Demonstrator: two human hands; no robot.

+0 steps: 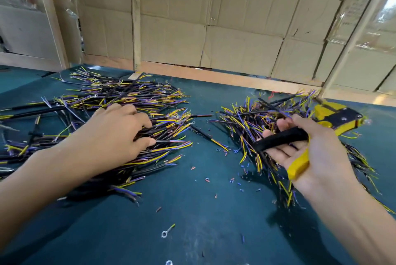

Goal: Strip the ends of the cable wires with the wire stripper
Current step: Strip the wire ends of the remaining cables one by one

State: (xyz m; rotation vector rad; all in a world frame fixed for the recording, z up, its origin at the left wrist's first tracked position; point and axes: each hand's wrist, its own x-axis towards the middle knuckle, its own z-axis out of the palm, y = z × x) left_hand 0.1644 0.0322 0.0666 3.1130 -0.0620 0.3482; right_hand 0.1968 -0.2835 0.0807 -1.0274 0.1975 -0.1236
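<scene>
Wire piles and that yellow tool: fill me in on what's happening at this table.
A person is stripping cable wire ends at a green-topped table. The right hand holds a yellow and black wire stripper by its handles, raised over the right pile of cables. No wire sits in its head right now. The left hand rests on the left pile of cables, fingers curled among the black cables as if picking one. Small snipped bits of insulation litter the tabletop between the piles.

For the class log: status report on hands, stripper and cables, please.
Left hand reaching into left cable pile. Right hand holds wire stripper, no wire loaded. Nothing in the way.
</scene>
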